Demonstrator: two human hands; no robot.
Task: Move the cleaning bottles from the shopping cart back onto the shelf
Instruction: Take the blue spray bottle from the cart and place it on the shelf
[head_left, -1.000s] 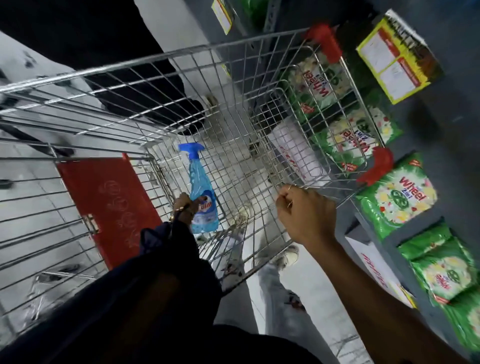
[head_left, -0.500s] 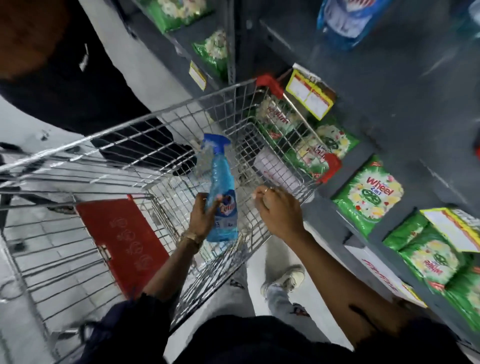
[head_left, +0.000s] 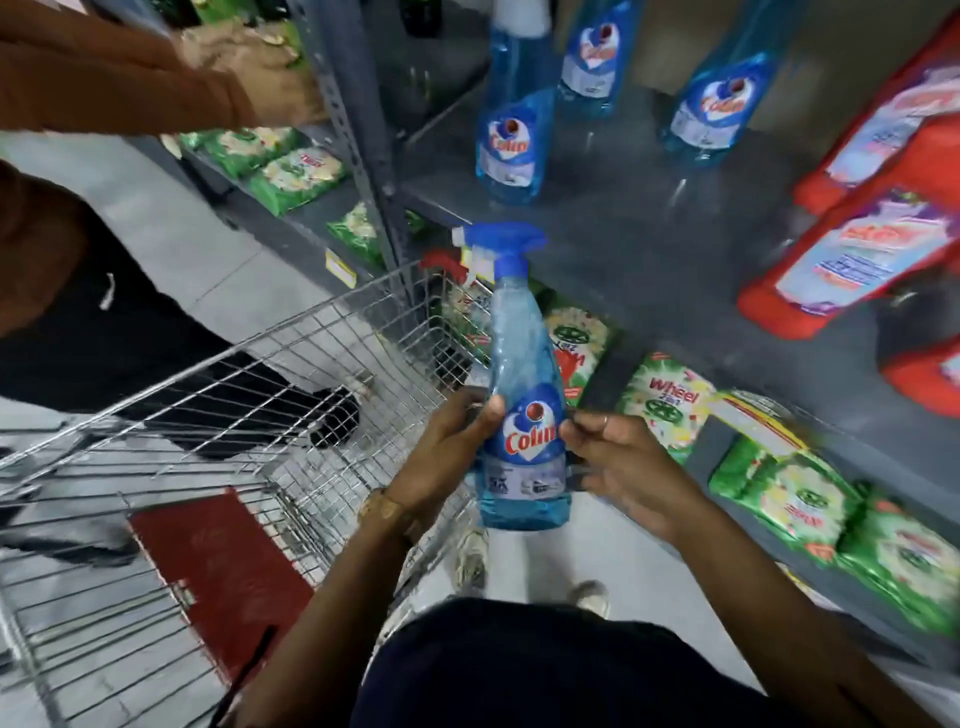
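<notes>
A blue Colin spray bottle (head_left: 524, 395) with a blue trigger head stands upright in the air, above the right rim of the wire shopping cart (head_left: 218, 415). My left hand (head_left: 447, 452) grips its lower left side. My right hand (head_left: 623, 462) touches its right side at the label, fingers curled around it. The grey metal shelf (head_left: 639, 249) lies just beyond and to the right. Three more blue Colin bottles (head_left: 511, 140) stand on it. The cart basket looks empty from here.
Red cleaner bottles (head_left: 852, 249) crowd the shelf's right side. Green Wheel detergent packs (head_left: 670, 400) fill the lower shelf. Another person in a brown sleeve (head_left: 114, 88) reaches to the shelves at upper left. The cart's red seat flap (head_left: 218, 571) is near me.
My left hand lifted the spray bottle out of the cart and up to the shelf side. My right hand left the cart rim and came onto the bottle.
</notes>
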